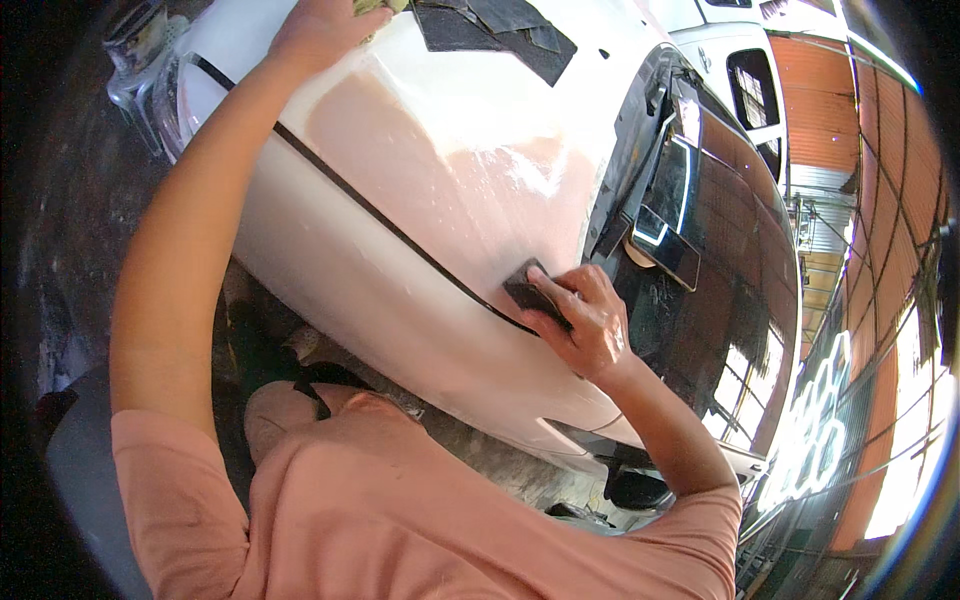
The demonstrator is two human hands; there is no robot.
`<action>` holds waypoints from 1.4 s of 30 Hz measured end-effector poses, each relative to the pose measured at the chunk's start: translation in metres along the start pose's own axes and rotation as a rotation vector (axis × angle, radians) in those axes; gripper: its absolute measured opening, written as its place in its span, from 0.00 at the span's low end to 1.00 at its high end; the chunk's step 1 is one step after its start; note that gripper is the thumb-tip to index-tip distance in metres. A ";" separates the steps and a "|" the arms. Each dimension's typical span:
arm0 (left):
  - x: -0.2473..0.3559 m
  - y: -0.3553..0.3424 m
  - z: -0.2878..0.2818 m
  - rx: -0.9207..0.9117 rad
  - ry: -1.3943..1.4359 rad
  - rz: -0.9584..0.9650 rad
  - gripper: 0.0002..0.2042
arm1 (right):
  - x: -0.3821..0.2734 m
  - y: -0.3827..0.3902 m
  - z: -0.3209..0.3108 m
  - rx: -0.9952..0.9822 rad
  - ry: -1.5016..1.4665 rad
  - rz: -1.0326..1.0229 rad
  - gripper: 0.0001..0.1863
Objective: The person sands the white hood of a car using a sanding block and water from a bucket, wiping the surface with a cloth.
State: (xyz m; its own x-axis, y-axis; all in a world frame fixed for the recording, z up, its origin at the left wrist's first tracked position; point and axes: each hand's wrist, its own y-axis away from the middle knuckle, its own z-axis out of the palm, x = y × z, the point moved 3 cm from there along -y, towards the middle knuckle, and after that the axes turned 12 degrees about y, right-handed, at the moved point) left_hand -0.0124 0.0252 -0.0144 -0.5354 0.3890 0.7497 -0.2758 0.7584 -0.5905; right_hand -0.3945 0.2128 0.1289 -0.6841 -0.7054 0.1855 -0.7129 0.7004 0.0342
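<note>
My right hand (592, 322) is closed round a piece of dark sandpaper (522, 284) and presses it flat on the car hood (440, 210), close to the hood's side edge and the windshield base. White paint and dull pinkish-tan patches cover the hood, with a wet shine in places. Stretched far forward, my left hand (318, 32) grips a yellowish-green sponge (384, 6) at the top of the view. The frame cuts off part of that sponge. Several dark sheets of sandpaper (500, 32) lie loosely on the hood beyond my hands.
A dark gap (380, 215) parts the hood from the fender (330, 255). A phone (664, 246) rests at the windshield (725, 270) base near the wiper (650, 180). The side mirror (638, 490) juts out by my right arm. Another white vehicle (735, 70) stands beyond.
</note>
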 end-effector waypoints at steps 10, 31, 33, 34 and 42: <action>-0.006 0.002 -0.009 0.026 0.010 -0.024 0.26 | -0.004 -0.052 0.012 0.060 -0.010 -0.092 0.22; 0.000 -0.001 0.000 0.042 0.047 0.053 0.27 | -0.050 -0.084 0.007 0.133 0.023 -0.061 0.20; 0.007 -0.003 0.006 0.061 0.022 0.116 0.27 | -0.058 -0.149 0.022 0.265 -0.002 -0.056 0.17; 0.012 -0.006 0.010 0.059 0.013 0.156 0.27 | -0.057 -0.167 0.027 0.336 -0.008 -0.064 0.16; -0.023 -0.003 -0.007 -0.003 -0.035 0.108 0.25 | -0.053 -0.018 0.001 0.137 0.027 0.152 0.26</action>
State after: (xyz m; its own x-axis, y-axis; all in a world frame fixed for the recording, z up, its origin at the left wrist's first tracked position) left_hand 0.0062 0.0174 -0.0281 -0.5899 0.4501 0.6704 -0.2124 0.7145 -0.6666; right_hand -0.3453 0.2377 0.1174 -0.7824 -0.5883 0.2046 -0.6173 0.7760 -0.1295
